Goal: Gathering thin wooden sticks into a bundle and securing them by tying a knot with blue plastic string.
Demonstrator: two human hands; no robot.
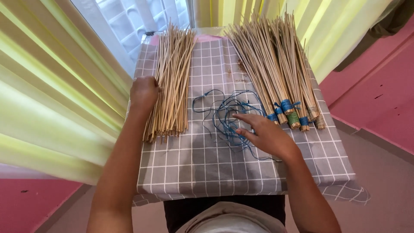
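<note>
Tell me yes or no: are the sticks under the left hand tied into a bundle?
No, the sticks by the left hand lie loose with no binding, unlike the tied bundles on the right side of the checked cloth.

The table (pixel 202 172) carries a grey cloth with a white grid. Yellow-green curtains (pixel 47 99) hang at left and far right. A window (pixel 129 21) with white bars, probably a grille, admits daylight at far centre. Pink walls (pixel 379 95) stand right and near left. The floor (pixel 384 181) is grey-brown.
</note>
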